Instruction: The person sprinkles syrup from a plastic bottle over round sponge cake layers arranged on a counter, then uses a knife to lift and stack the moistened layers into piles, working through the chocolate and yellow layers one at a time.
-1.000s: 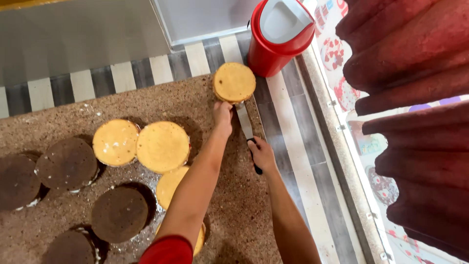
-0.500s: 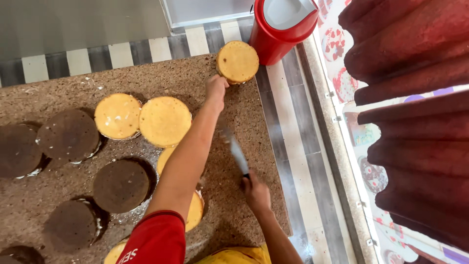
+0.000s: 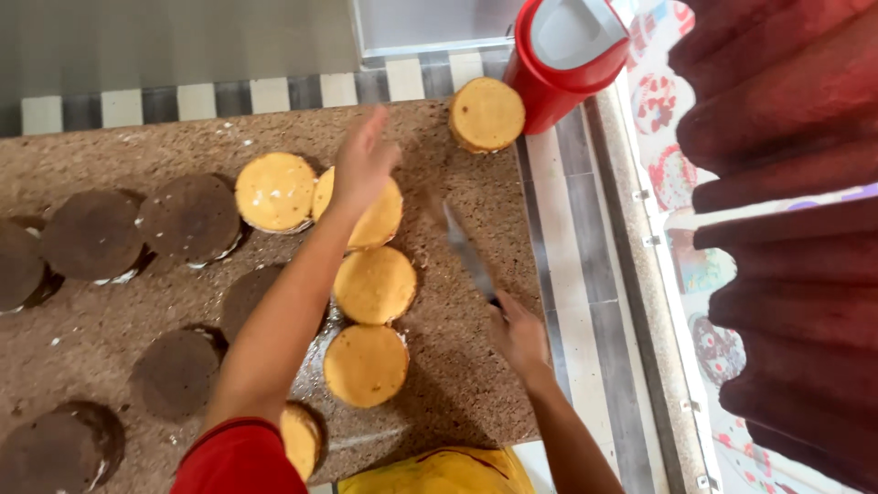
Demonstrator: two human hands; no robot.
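Observation:
My left hand (image 3: 364,160) hovers open, fingers apart, over the yellow round cake layers (image 3: 275,190) on the brown speckled counter (image 3: 457,366). It holds nothing and is blurred. My right hand (image 3: 517,334) grips the dark handle of a long knife (image 3: 462,247), whose blade points up and left above the counter. A single yellow cake layer (image 3: 487,113) lies apart at the counter's far right corner. More yellow layers (image 3: 373,285) sit below my left forearm.
Several dark chocolate cake layers (image 3: 94,233) cover the left of the counter. A red bucket with a grey lid (image 3: 567,55) stands beside the far cake. A striped floor (image 3: 585,229) and red curtain (image 3: 786,229) lie to the right.
My left hand has let go of the far yellow layer and pulled back over the middle layers. My right hand with the knife has drawn back toward me.

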